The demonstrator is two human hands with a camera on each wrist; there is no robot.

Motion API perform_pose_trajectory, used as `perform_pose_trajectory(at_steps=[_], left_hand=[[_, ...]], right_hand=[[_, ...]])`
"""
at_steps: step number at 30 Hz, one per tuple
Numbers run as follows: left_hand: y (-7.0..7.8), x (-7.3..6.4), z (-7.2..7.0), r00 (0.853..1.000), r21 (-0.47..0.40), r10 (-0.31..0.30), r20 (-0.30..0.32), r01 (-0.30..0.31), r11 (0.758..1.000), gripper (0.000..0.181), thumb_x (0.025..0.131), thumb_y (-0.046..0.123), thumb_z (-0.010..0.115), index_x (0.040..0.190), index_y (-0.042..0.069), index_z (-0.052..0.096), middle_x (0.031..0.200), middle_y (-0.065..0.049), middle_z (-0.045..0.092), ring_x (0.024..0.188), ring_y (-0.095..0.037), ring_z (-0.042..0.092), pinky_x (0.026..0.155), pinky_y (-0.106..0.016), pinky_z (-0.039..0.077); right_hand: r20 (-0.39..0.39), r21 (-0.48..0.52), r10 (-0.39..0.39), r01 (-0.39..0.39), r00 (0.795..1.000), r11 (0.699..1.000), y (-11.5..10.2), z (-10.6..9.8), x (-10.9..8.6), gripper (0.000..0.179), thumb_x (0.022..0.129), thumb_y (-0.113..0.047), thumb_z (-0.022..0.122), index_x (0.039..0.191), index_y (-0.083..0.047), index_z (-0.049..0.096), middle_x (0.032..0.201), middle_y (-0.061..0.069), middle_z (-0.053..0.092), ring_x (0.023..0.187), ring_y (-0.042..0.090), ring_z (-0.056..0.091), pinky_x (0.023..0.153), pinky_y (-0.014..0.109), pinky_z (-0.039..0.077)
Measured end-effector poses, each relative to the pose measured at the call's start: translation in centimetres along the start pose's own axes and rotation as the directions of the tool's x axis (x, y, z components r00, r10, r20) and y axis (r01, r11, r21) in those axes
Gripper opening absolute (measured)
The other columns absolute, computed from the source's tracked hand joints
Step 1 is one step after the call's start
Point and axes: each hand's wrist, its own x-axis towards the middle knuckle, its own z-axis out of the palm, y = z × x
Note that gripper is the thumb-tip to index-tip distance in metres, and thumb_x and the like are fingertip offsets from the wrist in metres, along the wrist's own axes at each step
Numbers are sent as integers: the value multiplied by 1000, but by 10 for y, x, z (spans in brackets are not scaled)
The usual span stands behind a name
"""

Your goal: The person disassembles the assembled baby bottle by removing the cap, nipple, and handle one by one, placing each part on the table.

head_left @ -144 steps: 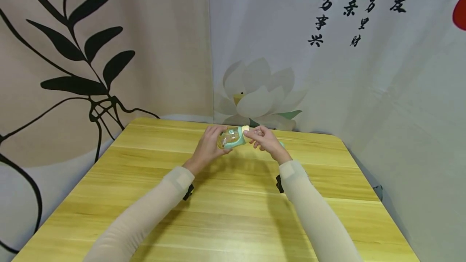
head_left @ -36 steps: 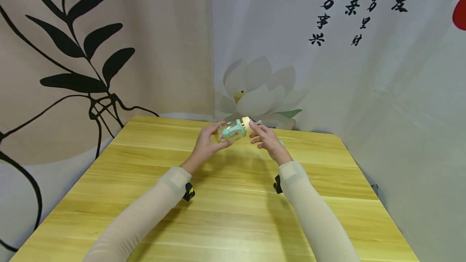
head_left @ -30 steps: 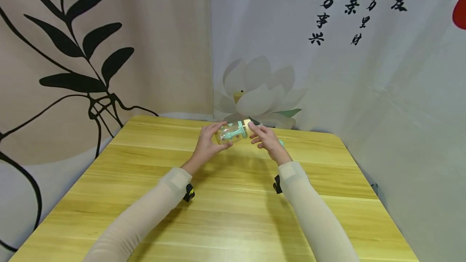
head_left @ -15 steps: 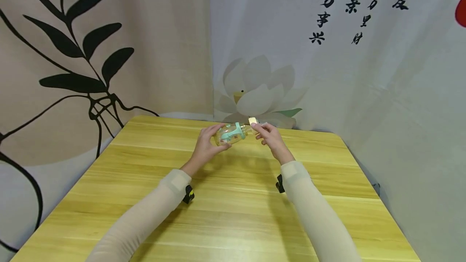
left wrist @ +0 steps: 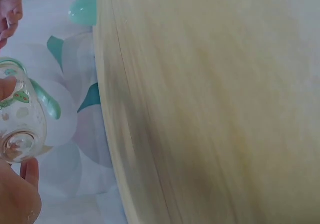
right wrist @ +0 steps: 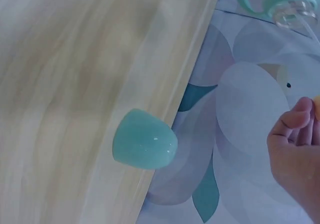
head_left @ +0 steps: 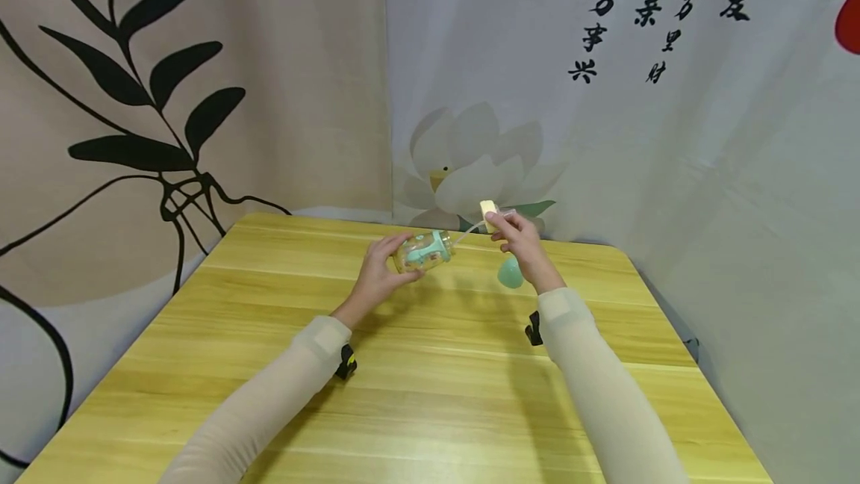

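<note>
Held tilted above the far part of the table, a clear baby bottle (head_left: 422, 251) with a teal handle has its uncovered mouth facing right. My left hand (head_left: 375, 275) grips its base end, thumb below and fingers above. My right hand (head_left: 527, 249) pinches a cream bottle collar (head_left: 488, 215) with a clear nipple. A thin straw (head_left: 469, 231) runs from the collar down to the bottle's mouth. In the right wrist view the bottle's neck (right wrist: 295, 16) and part of the straw (right wrist: 307, 30) show, while the collar is mostly cut off.
A teal dome-shaped cap (head_left: 510, 273) stands on the wooden table (head_left: 430, 394) near its far edge, just below my right hand. Printed cloth (head_left: 322, 95) hangs directly behind the table.
The collar, earlier seated on the bottle, has come off. My right hand has drawn it up and right, baring the straw and uncovering the teal cap. My left hand stays nearly still.
</note>
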Motion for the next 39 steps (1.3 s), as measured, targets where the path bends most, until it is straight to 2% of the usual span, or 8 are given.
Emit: perform_pose_trajectory(at_steps=[7,12,18,21,24,28,34,39], left_hand=[[-3,-2,-8,1000,-8,-16,-17,16,1000,76,80,23,96,148,14,62,143,-11,64,124,-34,50,101,-58,46],[-6,-3,-13,998,-31,-39,-39,37,999,75,80,22,96,147,13,63,142,-11,64,124,-34,50,101,-56,45],[-7,-3,-17,998,-37,-54,-43,53,998,75,81,23,95,148,13,62,143,-12,63,123,-35,51,101,-54,44],[-8,-4,-19,997,-61,-71,-44,68,996,76,82,23,95,149,13,61,142,-12,63,122,-34,52,102,-54,45],[-8,-4,-20,996,-79,-79,-31,76,994,76,83,22,94,150,13,60,143,-12,62,121,-34,53,102,-53,47],[-10,-5,-20,996,-74,-85,-21,84,994,77,83,24,94,151,15,60,146,-11,60,121,-32,53,102,-49,47],[-12,-8,-22,996,-87,-91,-28,88,992,77,83,23,94,151,14,59,147,-11,60,123,-31,53,103,-49,49],[-13,-13,-23,994,-113,-109,-25,105,988,76,84,23,93,151,14,59,146,-11,60,121,-31,53,102,-51,50]], right_hand=[[-61,89,-20,26,998,996,-9,-9,5,40,104,-37,67,127,-10,50,116,0,56,94,10,62,75,22,49],[-40,-22,-1,0,999,1000,2,-13,4,55,104,-41,65,141,-3,51,123,2,57,101,13,59,86,30,47],[19,-159,29,-26,999,987,27,-14,1,53,105,-46,63,132,0,61,135,12,55,114,28,54,104,52,43],[53,-199,57,-46,997,979,38,-13,-1,57,105,-47,63,136,0,61,144,16,53,123,35,51,115,61,36],[79,-229,103,-83,991,970,47,-12,-2,63,105,-51,63,142,-1,59,151,18,49,134,42,46,120,62,33],[73,-256,140,-117,987,960,54,-10,-2,67,103,-56,63,144,-3,58,154,19,48,140,46,43,121,62,32],[29,-301,117,-103,993,948,62,-7,1,67,103,-59,61,142,-4,60,151,19,52,141,45,44,120,60,35],[-40,-355,101,-109,994,928,70,-4,4,64,104,-58,60,133,-2,64,140,19,59,126,38,52,111,53,43]])
